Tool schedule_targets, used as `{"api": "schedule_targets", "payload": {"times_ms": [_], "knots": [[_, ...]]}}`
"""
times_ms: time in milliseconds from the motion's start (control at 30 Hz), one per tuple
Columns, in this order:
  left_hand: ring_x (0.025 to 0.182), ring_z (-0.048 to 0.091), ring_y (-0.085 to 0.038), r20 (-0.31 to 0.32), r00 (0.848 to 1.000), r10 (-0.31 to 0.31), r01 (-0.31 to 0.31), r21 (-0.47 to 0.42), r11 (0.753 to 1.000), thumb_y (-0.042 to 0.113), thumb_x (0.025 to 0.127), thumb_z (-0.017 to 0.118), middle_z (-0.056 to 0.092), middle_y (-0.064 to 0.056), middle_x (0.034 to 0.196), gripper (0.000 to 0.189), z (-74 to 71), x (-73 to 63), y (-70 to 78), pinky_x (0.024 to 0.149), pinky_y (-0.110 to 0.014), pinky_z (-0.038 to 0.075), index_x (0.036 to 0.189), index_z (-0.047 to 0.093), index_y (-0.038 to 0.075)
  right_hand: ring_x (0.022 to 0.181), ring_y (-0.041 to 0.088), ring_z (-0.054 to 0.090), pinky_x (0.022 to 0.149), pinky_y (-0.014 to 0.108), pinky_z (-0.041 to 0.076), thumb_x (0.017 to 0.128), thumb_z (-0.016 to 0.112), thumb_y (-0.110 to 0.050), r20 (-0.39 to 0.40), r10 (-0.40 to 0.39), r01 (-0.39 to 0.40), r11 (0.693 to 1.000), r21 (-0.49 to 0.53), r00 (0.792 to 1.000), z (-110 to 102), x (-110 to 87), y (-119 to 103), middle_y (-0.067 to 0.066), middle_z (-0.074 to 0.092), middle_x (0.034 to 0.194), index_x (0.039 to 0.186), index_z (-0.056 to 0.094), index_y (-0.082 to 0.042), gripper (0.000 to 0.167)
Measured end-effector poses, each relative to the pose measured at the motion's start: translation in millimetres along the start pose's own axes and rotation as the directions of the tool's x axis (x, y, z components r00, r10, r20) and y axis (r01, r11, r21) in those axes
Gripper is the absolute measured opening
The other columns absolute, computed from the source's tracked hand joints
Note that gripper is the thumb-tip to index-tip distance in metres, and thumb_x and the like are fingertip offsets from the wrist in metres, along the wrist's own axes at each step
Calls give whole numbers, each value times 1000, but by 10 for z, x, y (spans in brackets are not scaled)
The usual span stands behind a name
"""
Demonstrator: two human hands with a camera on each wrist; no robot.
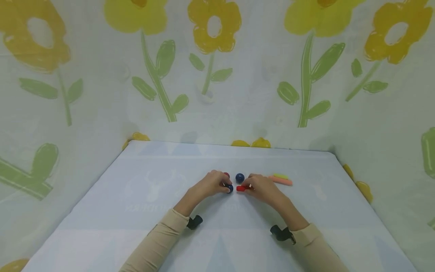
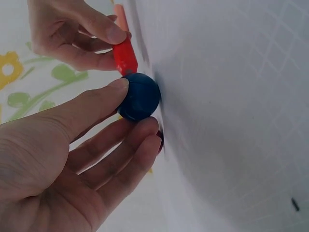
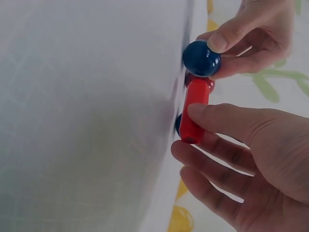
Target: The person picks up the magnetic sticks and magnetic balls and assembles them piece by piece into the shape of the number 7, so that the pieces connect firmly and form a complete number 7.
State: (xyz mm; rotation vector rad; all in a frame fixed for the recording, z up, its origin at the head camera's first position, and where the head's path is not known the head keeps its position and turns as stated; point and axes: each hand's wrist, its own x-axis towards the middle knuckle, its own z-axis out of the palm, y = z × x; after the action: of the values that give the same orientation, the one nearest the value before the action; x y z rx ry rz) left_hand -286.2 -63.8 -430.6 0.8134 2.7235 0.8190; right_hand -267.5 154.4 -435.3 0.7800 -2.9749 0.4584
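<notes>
My left hand [image 1: 212,184] pinches a glossy dark blue ball [image 2: 141,97] between thumb and fingers, low over the white table [image 1: 210,215]. Facing it, my right hand [image 1: 262,187] pinches a short red faceted stick [image 3: 194,113], thumb on its near side. In the head view a narrow gap separates this stick from the held ball. A second dark blue ball [image 1: 239,178] sits just behind, between the two hands. Partly hidden behind the left fingers is a dark red ball [image 1: 226,174], which also shows behind the held ball in the right wrist view.
Right of my right hand lie an orange stick [image 1: 283,181] and a yellow stick [image 1: 281,176], side by side; the hand hides part of the orange one. A flower-printed curtain [image 1: 238,105] hangs around the table's back and sides. Black wrist mounts [image 1: 281,233] project beside both sleeves.
</notes>
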Motion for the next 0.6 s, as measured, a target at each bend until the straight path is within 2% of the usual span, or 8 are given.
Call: {"api": "schedule_targets", "payload": {"times_ms": [333, 600], "knots": [[81, 65, -9, -7, 1000, 22, -22, -34, 999, 11, 84, 77, 73, -4, 101, 22, -14, -26, -21, 77, -21, 56, 106, 76, 9, 74, 7, 55, 70, 22, 50, 83, 78, -16, 7, -24, 24, 1000, 21, 1000, 29, 11, -22, -4, 68, 87, 99, 78, -16, 16], [82, 65, -10, -13, 999, 45, -45, -52, 998, 11, 84, 77, 73, -4, 101, 21, -5, -29, -62, 75, -19, 55, 105, 76, 8, 75, 7, 54, 71, 22, 49, 84, 77, -15, 28, -3, 2, 999, 47, 1000, 49, 17, -31, -4, 66, 88, 102, 78, -17, 19]]}}
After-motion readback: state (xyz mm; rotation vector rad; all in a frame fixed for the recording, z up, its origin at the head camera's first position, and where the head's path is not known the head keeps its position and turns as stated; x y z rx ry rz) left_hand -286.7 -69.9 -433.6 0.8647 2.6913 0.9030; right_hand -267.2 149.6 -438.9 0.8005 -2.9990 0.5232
